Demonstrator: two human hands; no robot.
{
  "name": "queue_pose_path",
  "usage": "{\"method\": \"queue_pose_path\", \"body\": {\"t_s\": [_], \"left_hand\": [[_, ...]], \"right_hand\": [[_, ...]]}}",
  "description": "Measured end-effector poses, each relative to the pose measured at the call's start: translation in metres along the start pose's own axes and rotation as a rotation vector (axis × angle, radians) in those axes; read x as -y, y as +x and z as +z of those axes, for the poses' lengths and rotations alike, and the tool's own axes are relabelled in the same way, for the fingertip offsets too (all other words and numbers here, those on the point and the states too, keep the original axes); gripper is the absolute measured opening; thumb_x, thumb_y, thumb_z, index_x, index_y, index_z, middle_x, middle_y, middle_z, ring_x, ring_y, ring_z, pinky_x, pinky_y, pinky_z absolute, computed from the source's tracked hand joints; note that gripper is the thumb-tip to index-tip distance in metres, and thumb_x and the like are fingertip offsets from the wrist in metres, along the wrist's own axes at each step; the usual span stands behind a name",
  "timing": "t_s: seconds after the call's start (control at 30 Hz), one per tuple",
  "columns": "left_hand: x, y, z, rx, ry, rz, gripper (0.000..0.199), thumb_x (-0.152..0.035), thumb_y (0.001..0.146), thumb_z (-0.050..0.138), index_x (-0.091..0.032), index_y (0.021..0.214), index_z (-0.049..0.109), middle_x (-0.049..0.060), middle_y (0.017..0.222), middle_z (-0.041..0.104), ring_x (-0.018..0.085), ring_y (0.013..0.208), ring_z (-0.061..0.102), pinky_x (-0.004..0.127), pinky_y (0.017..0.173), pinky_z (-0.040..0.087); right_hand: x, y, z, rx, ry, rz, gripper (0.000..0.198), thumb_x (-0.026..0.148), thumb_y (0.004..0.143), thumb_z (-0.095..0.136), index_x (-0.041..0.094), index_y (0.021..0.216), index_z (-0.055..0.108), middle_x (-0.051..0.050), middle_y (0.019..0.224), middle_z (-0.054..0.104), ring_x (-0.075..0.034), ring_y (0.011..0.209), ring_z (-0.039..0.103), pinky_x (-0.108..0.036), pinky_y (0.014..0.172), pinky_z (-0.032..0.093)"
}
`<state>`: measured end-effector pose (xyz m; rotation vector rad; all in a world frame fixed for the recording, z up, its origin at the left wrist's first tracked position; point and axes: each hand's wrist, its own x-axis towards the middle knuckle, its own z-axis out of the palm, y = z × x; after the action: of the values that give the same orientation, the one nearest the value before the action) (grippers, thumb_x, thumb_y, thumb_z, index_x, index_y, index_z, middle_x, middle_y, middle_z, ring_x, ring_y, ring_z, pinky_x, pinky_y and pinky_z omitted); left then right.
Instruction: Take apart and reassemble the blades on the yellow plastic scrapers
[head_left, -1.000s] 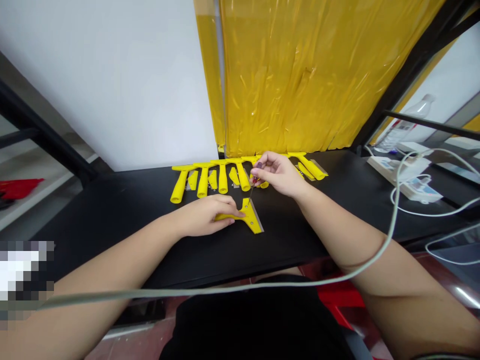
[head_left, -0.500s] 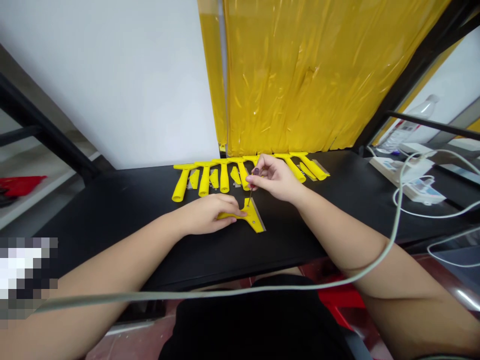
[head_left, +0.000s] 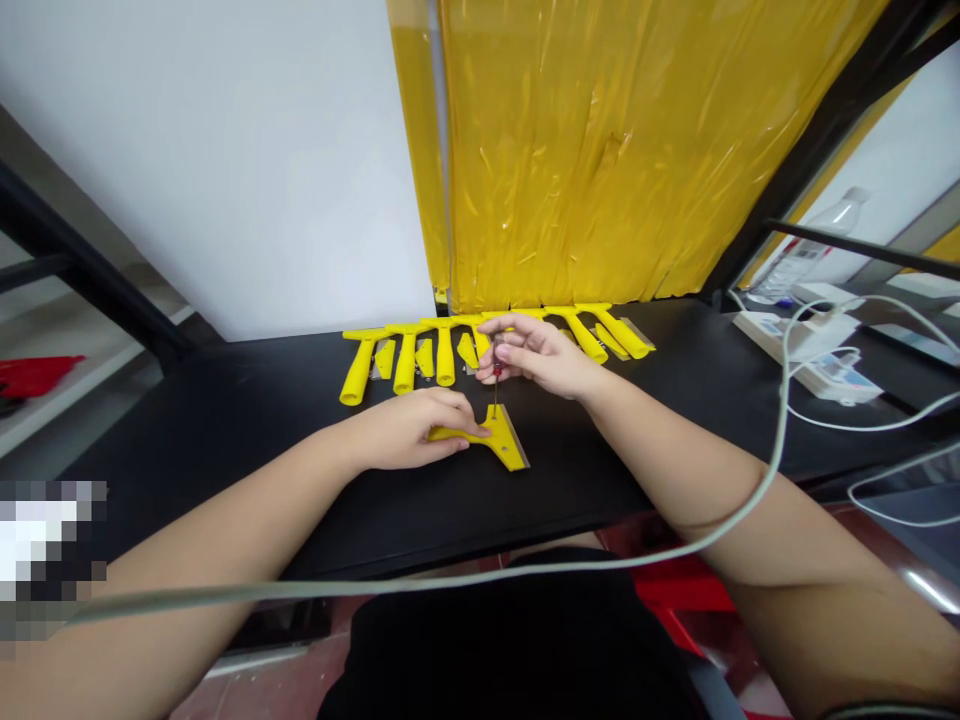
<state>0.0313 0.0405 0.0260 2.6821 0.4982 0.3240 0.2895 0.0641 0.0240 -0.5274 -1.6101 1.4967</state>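
My left hand (head_left: 420,428) is closed around the handle of a yellow scraper (head_left: 504,446), which lies on the black table with its metal blade edge facing right. In my right hand (head_left: 551,358) is a small screwdriver (head_left: 496,372) with a dark red handle, held upright between the fingers. Its thin shaft reaches down to the upper screw of the scraper head. A second screw shows lower on the head. Behind my hands several more yellow scrapers (head_left: 405,365) lie side by side, and my right hand hides part of that row.
A white wall panel (head_left: 285,170) and a yellow plastic curtain (head_left: 570,150) rise behind the black table (head_left: 247,420). To the right are white electrical boxes (head_left: 832,375) with cables and a clear bottle (head_left: 810,250). A pale cable (head_left: 540,570) hangs across in front of my forearms.
The fingers of my right hand have shifted and opened somewhat around the screwdriver, showing more of its handle. The screwdriver now stands more upright. My left hand stays on the scraper.
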Motion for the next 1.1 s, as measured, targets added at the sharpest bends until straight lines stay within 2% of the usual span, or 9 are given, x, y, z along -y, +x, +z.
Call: {"method": "queue_pose_path", "body": {"t_s": [0.23, 0.4, 0.47, 0.63, 0.7, 0.8, 0.9, 1.03, 1.1], "left_hand": [[0.000, -0.001, 0.001, -0.001, -0.006, -0.003, 0.033, -0.021, 0.100, 0.062, -0.028, 0.128, 0.078, 0.007, 0.114, 0.075, 0.019, 0.104, 0.071, 0.032, 0.097, 0.054], [-0.001, -0.001, 0.001, 0.000, -0.001, -0.009, 0.035, -0.019, 0.100, 0.062, -0.029, 0.130, 0.077, 0.007, 0.114, 0.075, 0.019, 0.104, 0.071, 0.030, 0.096, 0.054], [-0.002, -0.001, 0.001, -0.006, -0.004, -0.003, 0.036, -0.019, 0.100, 0.061, -0.029, 0.130, 0.077, 0.007, 0.114, 0.075, 0.019, 0.104, 0.071, 0.029, 0.095, 0.054], [-0.002, 0.000, 0.001, -0.006, -0.002, 0.007, 0.036, -0.018, 0.100, 0.061, -0.029, 0.131, 0.077, 0.007, 0.112, 0.075, 0.019, 0.104, 0.071, 0.029, 0.094, 0.055], [-0.002, -0.001, 0.001, -0.007, 0.005, 0.003, 0.037, -0.019, 0.100, 0.061, -0.029, 0.131, 0.077, 0.007, 0.111, 0.075, 0.019, 0.104, 0.071, 0.029, 0.094, 0.055], [-0.002, -0.001, 0.000, -0.005, 0.019, -0.002, 0.038, -0.018, 0.099, 0.062, -0.030, 0.132, 0.076, 0.006, 0.112, 0.075, 0.019, 0.104, 0.070, 0.029, 0.094, 0.055], [-0.002, -0.001, 0.000, 0.002, 0.029, 0.002, 0.038, -0.018, 0.099, 0.062, -0.031, 0.132, 0.076, 0.006, 0.113, 0.075, 0.019, 0.103, 0.071, 0.028, 0.094, 0.054], [-0.003, -0.001, 0.000, 0.004, 0.033, 0.002, 0.039, -0.018, 0.099, 0.062, -0.031, 0.133, 0.076, 0.005, 0.113, 0.075, 0.019, 0.104, 0.070, 0.028, 0.093, 0.054], [-0.003, -0.001, 0.000, 0.004, 0.030, 0.004, 0.039, -0.018, 0.099, 0.062, -0.032, 0.133, 0.076, 0.005, 0.113, 0.075, 0.019, 0.104, 0.070, 0.028, 0.094, 0.054]], "right_hand": [[-0.007, 0.004, 0.021, -0.065, 0.309, 0.012, 0.032, 0.046, 0.092, 0.076, 0.026, 0.094, 0.051, 0.007, 0.072, 0.056, -0.011, 0.063, 0.055, -0.031, 0.075, 0.059], [-0.009, 0.007, 0.021, -0.149, 0.297, -0.014, 0.032, 0.048, 0.088, 0.082, 0.022, 0.087, 0.062, 0.001, 0.087, 0.062, -0.014, 0.081, 0.061, -0.031, 0.079, 0.059], [-0.008, 0.007, 0.021, -0.151, 0.295, 0.003, 0.030, 0.049, 0.092, 0.076, 0.021, 0.089, 0.065, 0.001, 0.079, 0.059, -0.014, 0.074, 0.058, -0.032, 0.078, 0.058], [-0.003, 0.005, 0.032, -0.112, 0.374, 0.048, 0.031, 0.057, 0.098, 0.067, 0.026, 0.102, 0.060, 0.011, 0.057, 0.031, -0.011, 0.049, 0.029, -0.029, 0.063, 0.051], [-0.001, 0.004, 0.036, -0.107, 0.396, 0.045, 0.033, 0.053, 0.094, 0.075, 0.028, 0.096, 0.054, 0.011, 0.059, 0.033, -0.010, 0.051, 0.031, -0.027, 0.063, 0.049], [0.002, 0.004, 0.036, -0.125, 0.408, 0.022, 0.039, 0.045, 0.089, 0.083, 0.025, 0.086, 0.048, 0.007, 0.073, 0.051, -0.011, 0.063, 0.048, -0.028, 0.068, 0.052], [0.001, 0.006, 0.032, -0.148, 0.401, 0.022, 0.041, 0.050, 0.090, 0.080, 0.023, 0.080, 0.051, 0.004, 0.078, 0.056, -0.012, 0.069, 0.054, -0.030, 0.071, 0.054], [-0.003, 0.007, 0.032, -0.202, 0.406, 0.033, 0.039, 0.060, 0.097, 0.068, 0.025, 0.087, 0.055, 0.012, 0.054, 0.029, -0.009, 0.046, 0.025, -0.028, 0.060, 0.047], [-0.005, 0.007, 0.034, -0.216, 0.443, 0.011, 0.035, 0.056, 0.096, 0.071, 0.027, 0.091, 0.054, 0.012, 0.055, 0.029, -0.009, 0.046, 0.024, -0.027, 0.058, 0.044]]}}
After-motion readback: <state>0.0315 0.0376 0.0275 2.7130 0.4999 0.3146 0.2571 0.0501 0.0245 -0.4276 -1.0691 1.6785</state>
